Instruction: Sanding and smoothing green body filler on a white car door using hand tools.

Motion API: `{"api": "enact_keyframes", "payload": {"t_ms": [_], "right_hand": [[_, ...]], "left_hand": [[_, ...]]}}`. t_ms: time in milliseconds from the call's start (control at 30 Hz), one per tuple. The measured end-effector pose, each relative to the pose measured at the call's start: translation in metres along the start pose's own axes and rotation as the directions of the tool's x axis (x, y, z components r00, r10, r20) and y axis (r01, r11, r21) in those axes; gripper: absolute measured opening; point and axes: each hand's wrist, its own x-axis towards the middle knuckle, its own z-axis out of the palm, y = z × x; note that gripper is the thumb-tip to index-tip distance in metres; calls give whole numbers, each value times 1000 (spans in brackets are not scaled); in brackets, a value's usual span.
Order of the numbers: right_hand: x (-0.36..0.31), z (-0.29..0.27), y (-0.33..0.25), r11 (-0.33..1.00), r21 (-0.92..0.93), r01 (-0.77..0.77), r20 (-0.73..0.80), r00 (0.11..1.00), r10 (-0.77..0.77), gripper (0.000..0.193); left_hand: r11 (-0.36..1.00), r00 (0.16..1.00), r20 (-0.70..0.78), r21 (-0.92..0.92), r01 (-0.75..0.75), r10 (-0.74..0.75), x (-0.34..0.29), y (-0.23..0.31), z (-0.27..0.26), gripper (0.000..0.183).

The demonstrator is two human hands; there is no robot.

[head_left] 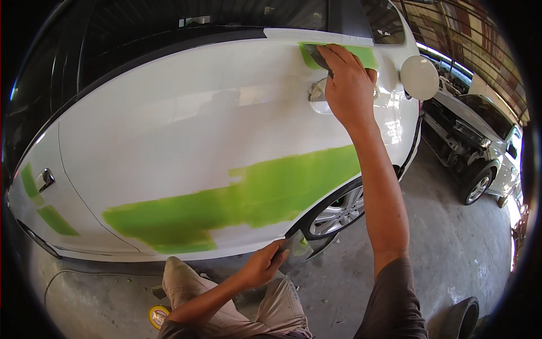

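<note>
In front of me is a white car's side panel (164,135) with patches of green body filler. My right hand (351,90) is raised to the upper right, closed on a dark flat spreader (318,58). Its blade lies against the small green patch (366,55) under the window, above the door handle (319,91). Low down, near the wheel, my left hand (263,265) grips a flat putty plate (298,252) with a small dab of green filler on it. A wide green patch (265,189) runs across the lower panel, and two smaller strips (55,220) sit at far left.
The car's wheel (340,213) and open round fuel flap (419,77) are at right. Behind them stands another car (477,135) with its front stripped. A yellow-rimmed round tin (158,316) is by my leg; a dark tyre (460,319) lies lower right. A cable (84,272) runs along the floor.
</note>
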Motion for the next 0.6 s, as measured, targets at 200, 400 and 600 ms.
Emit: {"api": "enact_keyframes", "payload": {"t_ms": [200, 400, 600], "right_hand": [[10, 14, 1, 999, -15, -29, 42, 999, 29, 45], [18, 16, -1, 1000, -22, -11, 62, 998, 12, 44], [15, 2, 1, 1000, -7, -3, 139, 990, 4, 47]], "left_hand": [[977, 979, 86, -90, 194, -186, -3, 5, -15, 48], [985, 986, 83, -85, 153, -146, -4, 3, -17, 48], [979, 977, 127, -87, 182, -171, -2, 6, -15, 47]]}}
